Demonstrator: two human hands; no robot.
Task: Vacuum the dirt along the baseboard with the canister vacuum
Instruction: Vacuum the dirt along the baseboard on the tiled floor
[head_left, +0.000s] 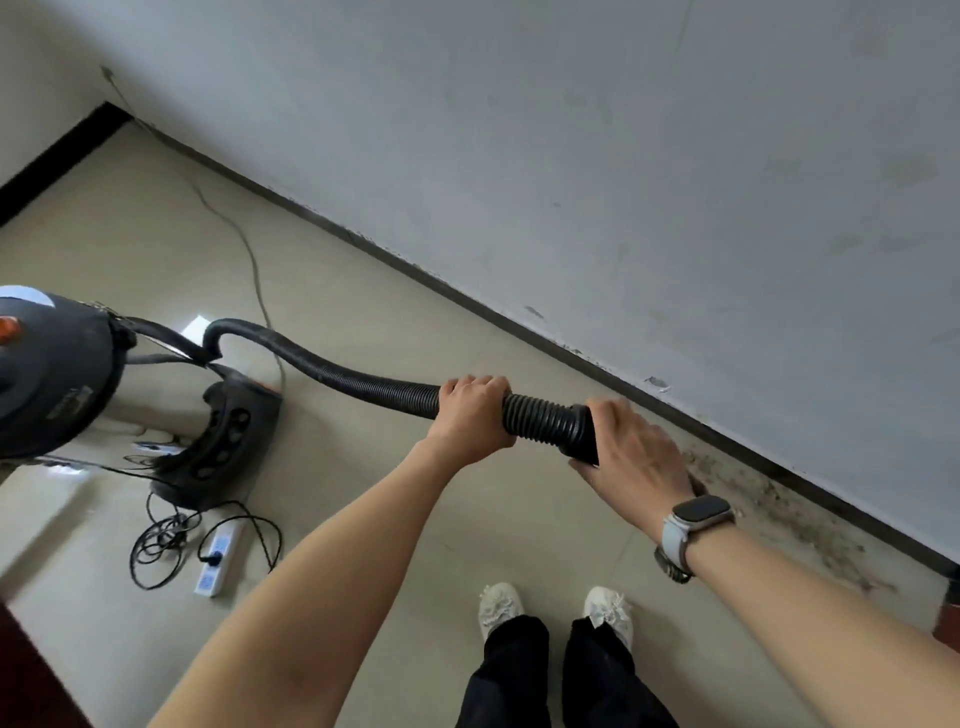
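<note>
Two hands, left hand (474, 415) and right hand (631, 454), wrapped tight around ribbed black hose (363, 383) (canister vacuum (57, 374) behind).

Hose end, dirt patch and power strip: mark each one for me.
hose end (582, 441), head view, on the smooth black cuff by the right hand.
dirt patch (769, 493), head view, on debris beside the baseboard.
power strip (221, 558), head view, on its white body.
</note>
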